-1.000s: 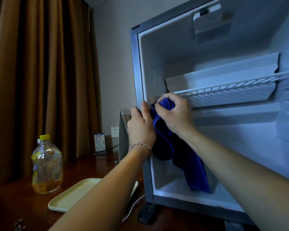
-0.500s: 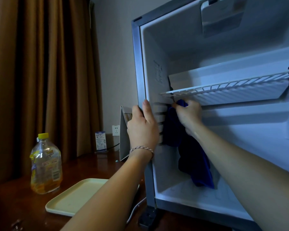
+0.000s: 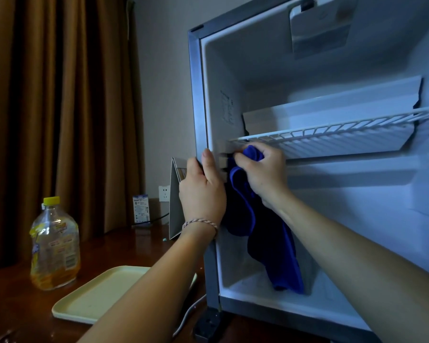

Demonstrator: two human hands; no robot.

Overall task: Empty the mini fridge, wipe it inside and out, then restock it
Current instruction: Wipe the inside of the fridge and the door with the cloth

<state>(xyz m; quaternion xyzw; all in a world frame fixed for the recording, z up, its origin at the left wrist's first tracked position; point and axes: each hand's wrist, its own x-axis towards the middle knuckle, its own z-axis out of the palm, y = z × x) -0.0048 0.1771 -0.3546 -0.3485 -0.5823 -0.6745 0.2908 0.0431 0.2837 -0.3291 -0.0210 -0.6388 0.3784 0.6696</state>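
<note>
A: Where's the deep blue microfibre cloth (image 3: 263, 233)?

B: Bunched in the right hand (image 3: 264, 173), pressed to the open grey mini fridge's (image 3: 196, 100) left inner wall, just under the white wire shelf (image 3: 332, 134).

A: And the left hand (image 3: 202, 191)?

B: Curled round the fridge's left front edge. At the near left, a cream plastic tray (image 3: 94, 293) lies on the dark wooden desk (image 3: 18, 310).

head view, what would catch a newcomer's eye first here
The open mini fridge fills the right side, bare inside but for a white wire shelf. At its left wall the right hand grips a blue cloth just under the shelf's corner, while the left hand holds the fridge's front edge. On the wooden table to the left stand a yellow-capped bottle and a pale tray.
</note>
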